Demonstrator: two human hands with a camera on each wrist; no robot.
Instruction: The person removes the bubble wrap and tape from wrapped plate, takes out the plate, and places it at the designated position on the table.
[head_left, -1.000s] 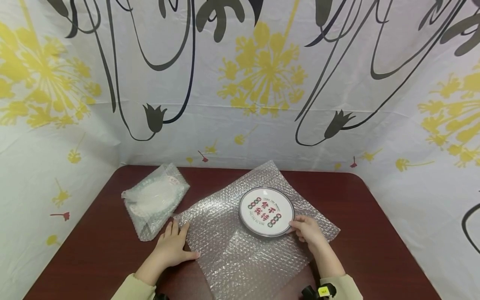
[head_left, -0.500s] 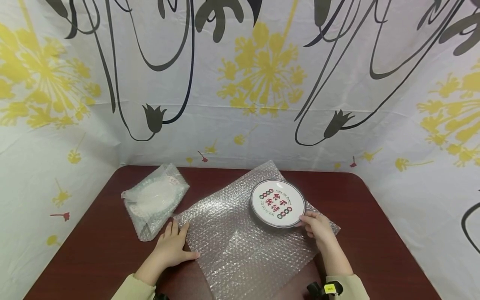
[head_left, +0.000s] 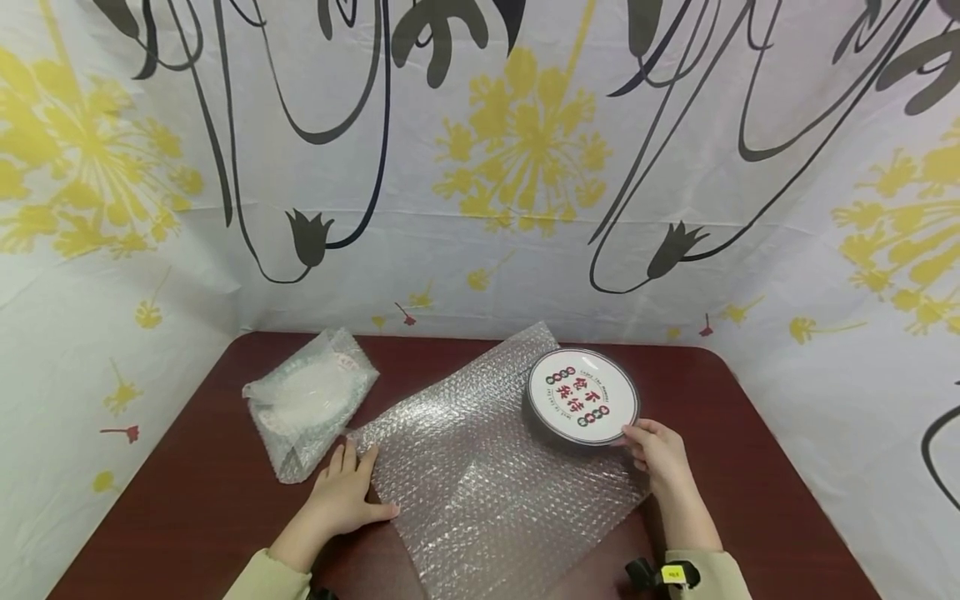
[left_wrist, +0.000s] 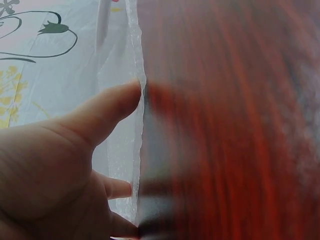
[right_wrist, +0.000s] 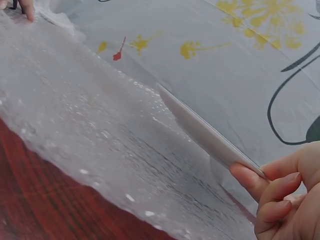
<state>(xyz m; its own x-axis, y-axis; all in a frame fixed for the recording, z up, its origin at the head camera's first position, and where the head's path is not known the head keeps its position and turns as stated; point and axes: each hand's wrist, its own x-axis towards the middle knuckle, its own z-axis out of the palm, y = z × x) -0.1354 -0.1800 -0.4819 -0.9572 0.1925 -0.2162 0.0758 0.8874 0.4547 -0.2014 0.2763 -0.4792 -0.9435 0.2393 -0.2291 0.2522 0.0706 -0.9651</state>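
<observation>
A round white plate (head_left: 582, 396) with a dark rim, red characters and small green and red patterns is held by my right hand (head_left: 662, 457), thumb on top and fingers under its near right edge. In the right wrist view the plate (right_wrist: 207, 135) shows edge-on, tilted above the bubble wrap (right_wrist: 100, 125). That clear sheet of bubble wrap (head_left: 480, 492) lies flat on the table. My left hand (head_left: 343, 492) rests with spread fingers along the sheet's left edge. The left wrist view shows the left thumb (left_wrist: 112, 112) against that edge.
Behind my left hand, a bubble-wrapped package (head_left: 311, 400) with a whitish round thing inside lies at the table's back left. The dark red wooden table (head_left: 750, 500) is bordered by a white patterned cloth (head_left: 480, 275) at the back and sides.
My right hand has carried the plate to the right and slightly back, from over the middle of the bubble wrap to its right back edge. The left hand has stayed still.
</observation>
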